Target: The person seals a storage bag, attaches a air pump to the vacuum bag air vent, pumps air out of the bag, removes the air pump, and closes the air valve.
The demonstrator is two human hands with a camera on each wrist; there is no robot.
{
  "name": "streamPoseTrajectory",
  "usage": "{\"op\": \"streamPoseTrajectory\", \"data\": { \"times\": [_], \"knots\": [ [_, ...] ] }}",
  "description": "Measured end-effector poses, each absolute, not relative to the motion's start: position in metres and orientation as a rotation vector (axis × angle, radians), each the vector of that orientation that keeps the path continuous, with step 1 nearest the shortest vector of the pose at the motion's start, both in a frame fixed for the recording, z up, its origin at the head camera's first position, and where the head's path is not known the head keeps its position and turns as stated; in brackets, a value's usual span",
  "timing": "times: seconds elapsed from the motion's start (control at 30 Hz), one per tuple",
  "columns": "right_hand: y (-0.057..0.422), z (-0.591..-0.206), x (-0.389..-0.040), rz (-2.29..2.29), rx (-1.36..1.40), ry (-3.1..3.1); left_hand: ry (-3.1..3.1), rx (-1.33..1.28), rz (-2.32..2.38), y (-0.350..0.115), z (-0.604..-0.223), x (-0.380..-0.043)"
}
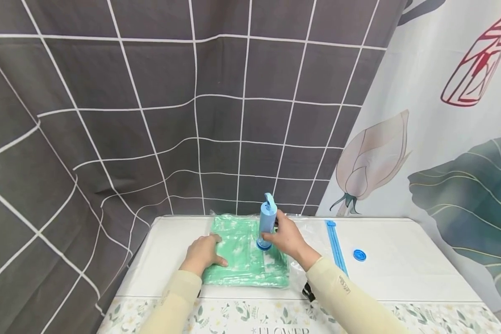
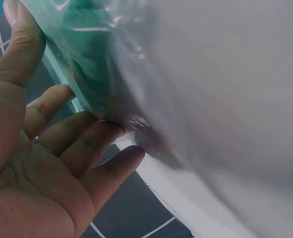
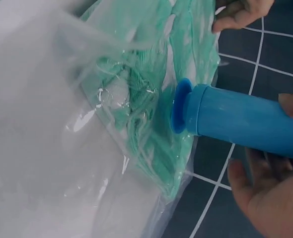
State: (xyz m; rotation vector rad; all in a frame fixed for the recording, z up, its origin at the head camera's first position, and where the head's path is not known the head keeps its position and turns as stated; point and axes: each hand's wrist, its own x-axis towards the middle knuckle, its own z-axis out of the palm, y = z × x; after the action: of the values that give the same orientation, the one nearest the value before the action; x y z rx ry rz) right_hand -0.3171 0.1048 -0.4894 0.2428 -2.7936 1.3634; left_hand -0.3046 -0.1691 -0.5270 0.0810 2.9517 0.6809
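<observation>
A clear plastic storage bag (image 1: 313,232) lies on the white table with folded green-and-white fabric (image 1: 234,264) inside. My right hand (image 1: 290,237) grips a blue hand pump (image 1: 268,220) by its barrel, fingers curled around it. The pump stands upright over the fabric, its flared blue base (image 3: 181,106) down at the bag; firm contact is hard to tell. At the bag's left side my left hand (image 1: 202,254) rests on the plastic. In the left wrist view, its thumb (image 2: 20,49) lies along the top and its relaxed fingers (image 2: 89,146) touch the edge.
Right of the fabric runs a blue zip strip (image 1: 338,250) with a slider (image 1: 330,223) at its far end. A round blue cap (image 1: 359,254) lies farther right. Dark checked cloth (image 1: 217,120) hangs behind the table, and a floral border (image 1: 234,313) lines its front.
</observation>
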Motion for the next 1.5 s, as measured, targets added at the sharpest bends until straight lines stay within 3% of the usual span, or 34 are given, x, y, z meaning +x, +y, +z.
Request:
{"op": "streamPoseTrajectory", "data": {
  "times": [0.37,0.97,1.2,1.5],
  "knots": [
    [0.104,-0.497,-0.317,1.350,0.255,-2.763,2.939,0.081,0.681,-0.167,-0.529,-0.305],
    [0.121,-0.471,-0.318,1.605,0.204,-2.479,2.937,0.103,0.669,-0.171,-0.530,-0.307],
    [0.171,-0.460,-0.319,1.485,-0.012,-2.529,2.931,0.090,0.672,-0.177,-0.527,-0.308],
    [0.293,-0.462,-0.293,1.194,-0.369,-2.726,2.923,0.124,0.676,-0.175,-0.528,-0.307]
  ]
}}
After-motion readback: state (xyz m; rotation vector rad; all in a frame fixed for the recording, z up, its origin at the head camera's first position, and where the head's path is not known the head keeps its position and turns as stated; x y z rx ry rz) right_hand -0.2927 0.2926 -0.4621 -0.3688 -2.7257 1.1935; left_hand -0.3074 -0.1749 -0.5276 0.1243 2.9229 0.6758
